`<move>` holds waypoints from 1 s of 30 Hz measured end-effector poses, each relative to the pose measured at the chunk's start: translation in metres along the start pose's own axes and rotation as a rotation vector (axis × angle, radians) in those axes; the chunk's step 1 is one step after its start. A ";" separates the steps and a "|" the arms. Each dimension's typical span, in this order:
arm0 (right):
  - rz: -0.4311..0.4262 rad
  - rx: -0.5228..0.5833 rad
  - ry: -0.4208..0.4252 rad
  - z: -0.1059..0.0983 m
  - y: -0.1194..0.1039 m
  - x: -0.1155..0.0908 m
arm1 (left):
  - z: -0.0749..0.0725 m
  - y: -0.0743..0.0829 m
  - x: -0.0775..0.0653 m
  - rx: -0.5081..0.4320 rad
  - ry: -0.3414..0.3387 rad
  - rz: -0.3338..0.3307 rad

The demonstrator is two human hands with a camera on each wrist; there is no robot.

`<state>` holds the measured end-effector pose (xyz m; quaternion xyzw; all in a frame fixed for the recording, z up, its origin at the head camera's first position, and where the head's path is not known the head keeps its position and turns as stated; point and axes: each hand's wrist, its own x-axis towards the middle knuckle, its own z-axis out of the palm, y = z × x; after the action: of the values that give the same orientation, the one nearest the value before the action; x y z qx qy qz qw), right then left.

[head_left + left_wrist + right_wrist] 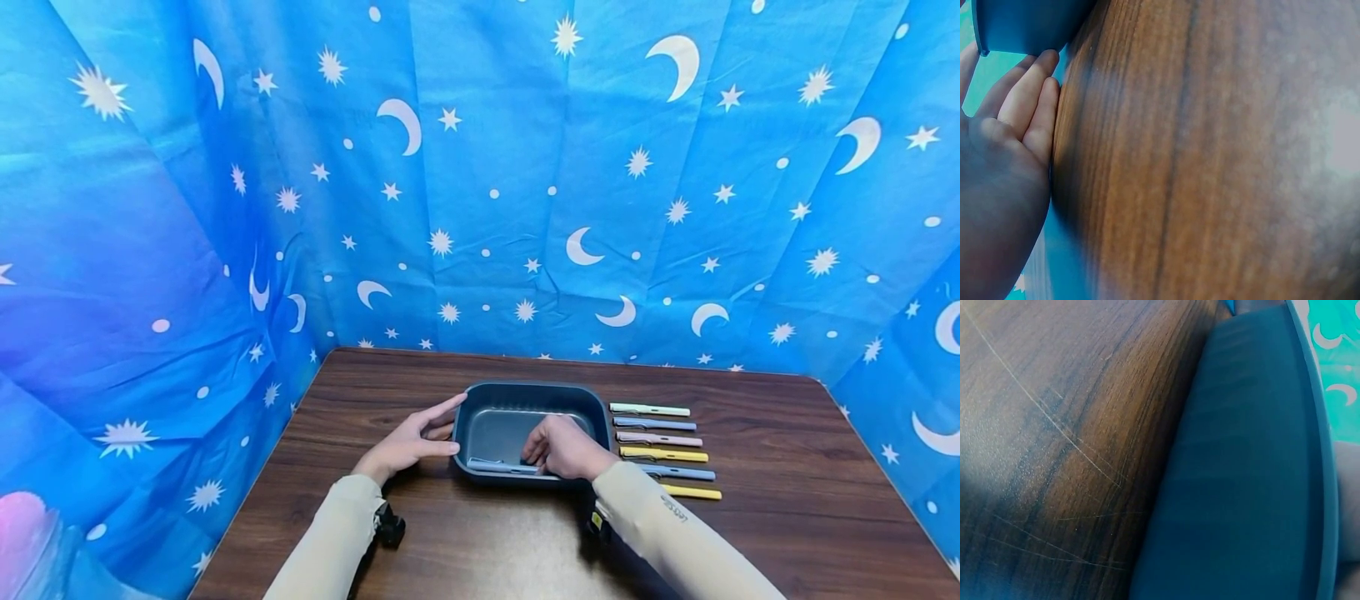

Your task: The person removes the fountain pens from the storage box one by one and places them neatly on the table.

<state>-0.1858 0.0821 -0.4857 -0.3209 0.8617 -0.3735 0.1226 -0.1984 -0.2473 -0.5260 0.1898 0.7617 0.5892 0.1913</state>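
Observation:
A dark rectangular tray (491, 479) sits on the table. Inside it, along the front wall, lies a light blue pen (495, 467). My right hand (567, 448) reaches into the tray over the front rim, its curled fingers pinching the pen near the right end, which they partly cover. At the tray's left end, my left hand (408, 440) spreads its thumb and straight fingers against the wall. In the left wrist view, its fingers (1030, 94) reach to the tray's wall (1029, 25). The right wrist view has the tray's outer side (1241, 462), with the fingers mostly hidden.
Right of the tray, several pens lie in a row on the wooden table (480, 542), among them a pale green pen (649, 410), a pink pen (660, 439) and a yellow pen (663, 454). My right forearm overlaps the nearest ones. A blue curtain (510, 167) hangs behind.

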 end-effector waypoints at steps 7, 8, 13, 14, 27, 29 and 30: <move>-0.002 0.001 -0.008 -0.001 -0.001 0.000 | 0.000 0.000 -0.001 0.005 0.005 0.002; -0.003 -0.003 -0.011 -0.002 -0.001 0.000 | 0.000 0.000 0.000 0.003 0.003 0.005; -0.006 -0.029 -0.025 -0.004 -0.001 -0.001 | -0.001 -0.001 0.001 -0.003 -0.010 0.017; -0.007 -0.034 -0.028 -0.005 -0.001 -0.001 | -0.001 -0.001 0.002 -0.005 -0.011 0.015; -0.003 -0.058 -0.051 -0.006 0.002 -0.002 | 0.000 0.001 0.001 0.003 0.005 0.000; 0.003 -0.066 -0.052 -0.005 0.002 -0.002 | 0.000 0.001 0.001 0.001 0.004 -0.001; 0.008 -0.069 -0.053 -0.005 0.001 -0.002 | 0.000 0.001 0.001 0.000 0.003 -0.002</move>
<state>-0.1871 0.0875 -0.4830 -0.3315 0.8717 -0.3345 0.1357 -0.1993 -0.2460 -0.5254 0.1882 0.7620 0.5894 0.1908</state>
